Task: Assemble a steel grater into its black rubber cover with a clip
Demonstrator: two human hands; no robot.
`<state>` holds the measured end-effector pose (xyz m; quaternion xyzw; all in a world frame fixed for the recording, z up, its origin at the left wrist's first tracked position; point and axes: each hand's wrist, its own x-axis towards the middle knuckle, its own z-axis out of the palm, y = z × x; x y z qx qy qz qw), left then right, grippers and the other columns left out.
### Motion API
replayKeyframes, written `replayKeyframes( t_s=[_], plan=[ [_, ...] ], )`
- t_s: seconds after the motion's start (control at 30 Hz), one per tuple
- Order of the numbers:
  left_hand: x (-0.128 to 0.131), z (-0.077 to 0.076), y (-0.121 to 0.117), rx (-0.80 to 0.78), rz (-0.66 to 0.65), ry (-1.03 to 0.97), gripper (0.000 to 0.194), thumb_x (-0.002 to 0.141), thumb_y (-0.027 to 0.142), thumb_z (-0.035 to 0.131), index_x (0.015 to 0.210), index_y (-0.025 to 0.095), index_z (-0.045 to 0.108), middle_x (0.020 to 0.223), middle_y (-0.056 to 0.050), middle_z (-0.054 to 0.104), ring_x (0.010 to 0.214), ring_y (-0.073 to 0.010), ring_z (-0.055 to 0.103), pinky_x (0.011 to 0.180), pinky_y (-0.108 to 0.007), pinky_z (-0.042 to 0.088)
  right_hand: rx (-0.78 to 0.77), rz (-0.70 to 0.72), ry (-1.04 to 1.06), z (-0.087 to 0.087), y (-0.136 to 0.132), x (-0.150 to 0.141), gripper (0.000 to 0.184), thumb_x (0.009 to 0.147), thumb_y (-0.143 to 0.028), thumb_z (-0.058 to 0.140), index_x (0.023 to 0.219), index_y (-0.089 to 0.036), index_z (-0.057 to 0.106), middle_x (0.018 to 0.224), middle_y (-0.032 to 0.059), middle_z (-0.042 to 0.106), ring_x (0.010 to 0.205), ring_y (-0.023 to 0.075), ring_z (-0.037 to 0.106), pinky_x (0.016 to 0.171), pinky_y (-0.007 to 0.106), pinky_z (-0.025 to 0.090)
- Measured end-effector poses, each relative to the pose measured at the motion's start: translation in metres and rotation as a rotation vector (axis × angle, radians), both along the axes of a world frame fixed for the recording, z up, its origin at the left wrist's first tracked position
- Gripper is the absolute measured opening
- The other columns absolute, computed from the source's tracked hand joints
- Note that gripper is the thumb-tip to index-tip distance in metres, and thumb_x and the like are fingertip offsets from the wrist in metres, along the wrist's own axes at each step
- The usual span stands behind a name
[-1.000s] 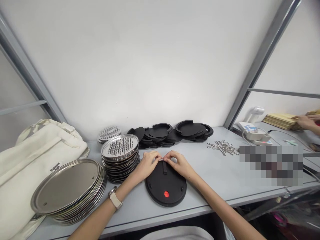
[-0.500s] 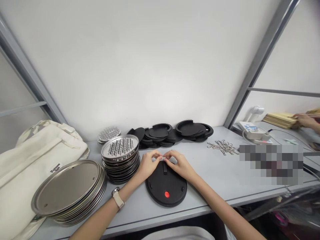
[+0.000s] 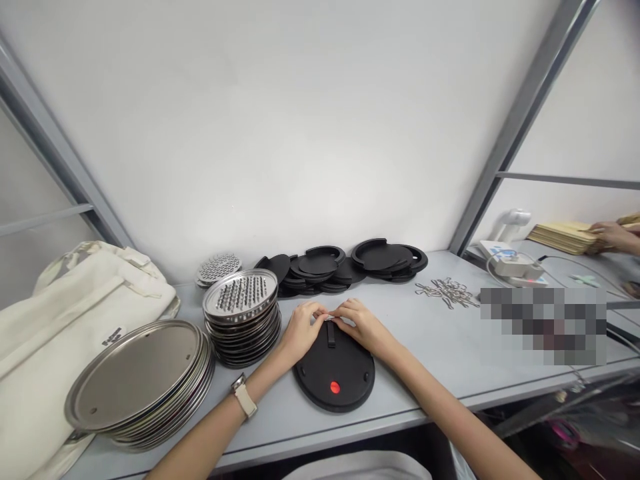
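A black round board (image 3: 334, 373) lies on the grey table in front of me, with a red dot near its front edge and a short black strap (image 3: 331, 335) at its far end. Both hands meet at that far end. Thumb and fingers of my left hand (image 3: 303, 329) are pinched together there. From the other side my right hand (image 3: 364, 327) pinches at the same spot. Between the fingertips a small metal clip (image 3: 329, 318) shows as a glint, mostly hidden. A pile of thin metal clips (image 3: 448, 293) lies to the right.
Left of the board stand a stack of round metal plates with a holed top (image 3: 241, 297) and larger metal trays (image 3: 135, 377). A cream bag (image 3: 45, 340) lies behind these. Black discs (image 3: 320, 265) line the wall. At far right, another person's hand (image 3: 616, 235) touches yellowish sheets (image 3: 563, 238).
My fingertips have shifted slightly around the metal clip, which shows less now. My left wrist has moved a little to the right. The board has stayed nearly in place.
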<state>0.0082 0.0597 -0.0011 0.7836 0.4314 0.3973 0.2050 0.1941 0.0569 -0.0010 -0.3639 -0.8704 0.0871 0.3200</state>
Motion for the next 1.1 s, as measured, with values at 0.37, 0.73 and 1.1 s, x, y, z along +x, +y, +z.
replayKeyframes(
  t_s=[0.37, 0.73, 1.1],
  plan=[
    [-0.004, 0.004, -0.004, 0.086, -0.011, 0.081, 0.008, 0.083, 0.016, 0.058, 0.080, 0.018, 0.065, 0.082, -0.001, 0.065, 0.086, -0.0182, 0.054, 0.084, -0.034, 0.042, -0.018, 0.064, 0.015, 0.001, -0.002, 0.000, 0.020, 0.093, -0.023, 0.047, 0.096, -0.018, 0.066, 0.081, 0.0071, 0.058, 0.081, 0.0224, 0.055, 0.072, 0.034, 0.049],
    [-0.006, 0.011, -0.009, 0.061, -0.027, 0.137, 0.012, 0.084, 0.013, 0.056, 0.082, 0.019, 0.066, 0.082, -0.001, 0.066, 0.087, -0.0189, 0.054, 0.080, -0.032, 0.042, -0.016, 0.162, 0.061, -0.002, 0.000, -0.001, 0.019, 0.093, -0.021, 0.046, 0.095, -0.022, 0.065, 0.080, 0.0020, 0.061, 0.080, 0.0186, 0.062, 0.108, 0.050, 0.034],
    [-0.009, 0.012, -0.012, 0.031, -0.005, 0.216, 0.013, 0.089, 0.025, 0.049, 0.088, 0.019, 0.061, 0.091, -0.004, 0.063, 0.092, -0.0204, 0.054, 0.089, -0.038, 0.039, -0.037, 0.177, 0.122, 0.001, 0.000, -0.001, 0.017, 0.091, -0.023, 0.049, 0.092, -0.022, 0.067, 0.077, 0.0007, 0.060, 0.076, 0.0184, 0.063, 0.111, 0.053, 0.028]
  ],
)
